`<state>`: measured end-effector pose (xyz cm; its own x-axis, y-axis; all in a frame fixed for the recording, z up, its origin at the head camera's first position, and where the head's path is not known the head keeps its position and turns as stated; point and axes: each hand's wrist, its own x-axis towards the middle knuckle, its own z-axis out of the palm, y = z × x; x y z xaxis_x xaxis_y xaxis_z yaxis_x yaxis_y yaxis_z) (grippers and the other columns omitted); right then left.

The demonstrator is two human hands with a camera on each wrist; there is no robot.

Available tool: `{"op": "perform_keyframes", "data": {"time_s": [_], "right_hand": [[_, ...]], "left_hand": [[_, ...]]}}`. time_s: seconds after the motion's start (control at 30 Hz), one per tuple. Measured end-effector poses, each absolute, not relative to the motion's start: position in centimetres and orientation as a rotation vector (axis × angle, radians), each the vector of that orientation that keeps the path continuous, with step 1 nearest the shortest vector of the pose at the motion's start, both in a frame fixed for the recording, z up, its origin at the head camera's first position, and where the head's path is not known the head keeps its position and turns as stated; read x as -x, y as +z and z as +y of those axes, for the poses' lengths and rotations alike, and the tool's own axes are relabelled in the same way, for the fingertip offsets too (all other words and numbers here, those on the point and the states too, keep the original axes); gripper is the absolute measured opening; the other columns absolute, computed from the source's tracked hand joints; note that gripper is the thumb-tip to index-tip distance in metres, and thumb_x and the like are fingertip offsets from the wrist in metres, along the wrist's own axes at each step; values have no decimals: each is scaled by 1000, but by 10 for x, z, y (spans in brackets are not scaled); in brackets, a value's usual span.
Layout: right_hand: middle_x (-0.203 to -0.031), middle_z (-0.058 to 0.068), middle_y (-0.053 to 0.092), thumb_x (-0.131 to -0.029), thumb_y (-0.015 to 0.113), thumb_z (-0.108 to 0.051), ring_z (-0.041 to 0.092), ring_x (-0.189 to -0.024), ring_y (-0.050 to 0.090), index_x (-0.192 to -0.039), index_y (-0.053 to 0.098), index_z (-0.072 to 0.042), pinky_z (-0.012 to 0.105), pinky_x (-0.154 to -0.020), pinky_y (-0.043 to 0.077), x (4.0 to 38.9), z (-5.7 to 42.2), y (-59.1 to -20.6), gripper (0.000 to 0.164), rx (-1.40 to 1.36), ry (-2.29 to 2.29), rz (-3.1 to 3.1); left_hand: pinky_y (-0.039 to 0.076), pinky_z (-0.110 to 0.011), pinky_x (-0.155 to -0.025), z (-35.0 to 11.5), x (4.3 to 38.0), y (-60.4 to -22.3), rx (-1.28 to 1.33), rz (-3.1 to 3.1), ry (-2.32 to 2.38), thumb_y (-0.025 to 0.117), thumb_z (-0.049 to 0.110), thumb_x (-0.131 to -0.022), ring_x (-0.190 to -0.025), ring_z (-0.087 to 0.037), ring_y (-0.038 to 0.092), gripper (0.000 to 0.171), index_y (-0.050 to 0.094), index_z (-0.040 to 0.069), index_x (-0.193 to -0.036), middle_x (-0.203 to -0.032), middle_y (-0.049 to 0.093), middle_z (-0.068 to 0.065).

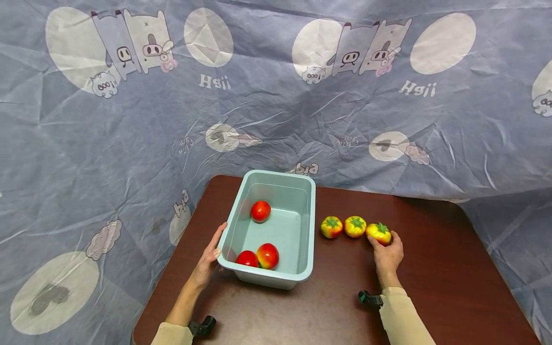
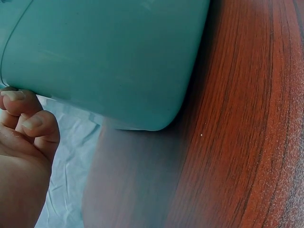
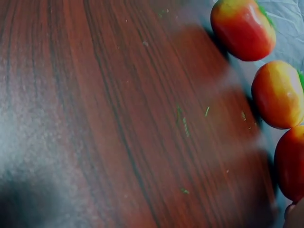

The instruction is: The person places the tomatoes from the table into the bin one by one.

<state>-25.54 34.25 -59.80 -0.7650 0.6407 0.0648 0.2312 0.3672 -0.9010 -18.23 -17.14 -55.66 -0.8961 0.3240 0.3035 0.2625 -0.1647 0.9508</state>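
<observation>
A pale green plastic bin [image 1: 297,275] stands on the table, and my left hand [image 1: 207,263] grips its left rim near the front corner, thumb on the edge. The left wrist view shows curled fingers [image 2: 40,126] against the bin's outer wall. Inside the bin lie three red tomatoes [image 1: 260,211], one toward the back and two by the front wall. To the bin's right, three yellow-red tomatoes with green leafy tops form a row. My right hand [image 1: 389,256] holds the rightmost tomato [image 1: 378,233] between thumb and fingers; the middle tomato [image 1: 355,226] and left tomato [image 1: 331,227] sit beside it.
The brown wood-grain table [image 1: 431,268] extends to the right and in front of the bin. Behind and to the left hangs a wrinkled grey-blue cloth [image 1: 276,120] with cartoon prints, meeting the table's back edge. Black straps with small devices circle both wrists.
</observation>
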Motion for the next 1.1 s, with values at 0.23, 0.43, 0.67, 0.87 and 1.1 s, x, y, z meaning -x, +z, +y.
{"op": "perform_keyframes", "data": {"time_s": [0.23,0.43,0.67,0.87,1.1], "right_hand": [[-147,20,44,-84,75,-25,37,-135,41,-147,36,-9,47,-117,28,255,345,-602,76,855,1451,-2180],[-144,18,49,-82,77,-28,32,-131,47,-146,38,-12,45,-114,35,253,342,-603,77,890,1523,-2088],[-146,15,47,-81,78,-27,31,-131,49,-146,40,-13,43,-112,38,251,337,-593,76,836,1553,-2046],[-143,13,50,-80,79,-24,29,-126,52,-143,45,-12,42,-109,41,252,330,-576,73,749,1519,-2037],[-141,13,52,-78,81,-22,29,-125,52,-140,48,-9,42,-110,40,253,315,-562,71,622,1535,-2027]], "left_hand": [[27,-43,-42,-170,182,-559,-712,1993,2253,27,20,-93,-75,-18,44,66,11,15,-157,-136,36,-18],[26,-45,-43,-171,182,-558,-689,1997,2255,28,21,-92,-81,-26,44,67,12,16,-157,-143,31,-14],[26,-43,-42,-173,182,-558,-719,1990,2262,28,19,-92,-73,-15,45,67,11,15,-157,-138,35,-17],[27,-42,-41,-173,183,-557,-740,1998,2252,27,19,-93,-67,-17,42,67,10,15,-157,-123,46,-4],[28,-41,-41,-172,183,-556,-733,1991,2254,28,19,-93,-69,-16,43,67,10,15,-157,-124,45,-9]]}}
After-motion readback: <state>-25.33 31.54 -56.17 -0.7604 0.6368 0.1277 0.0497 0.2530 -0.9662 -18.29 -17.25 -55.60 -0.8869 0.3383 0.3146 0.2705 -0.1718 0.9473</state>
